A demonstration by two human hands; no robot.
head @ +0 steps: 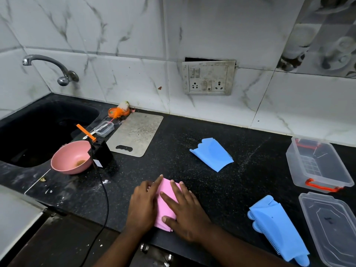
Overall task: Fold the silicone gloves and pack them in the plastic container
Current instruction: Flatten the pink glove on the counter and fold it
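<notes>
Both your hands lie flat on the folded pink glove (166, 205) at the near edge of the tabletop (192, 132): left hand (142, 205) and right hand (185, 212) with fingers spread, pressing, gripping nothing. Right of your right-hand fingers lie a blue glove (279, 228) and a clear lid (331, 228). Beyond your fingers sits a second, folded blue glove (212, 154), with the open plastic container (317, 164) far right.

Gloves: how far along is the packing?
Done: one blue glove lies folded mid-counter. In hand: both hands, left and right, press the pink glove flat. Left: the second blue glove lies unfolded, and the container, lid off, holds no gloves.
</notes>
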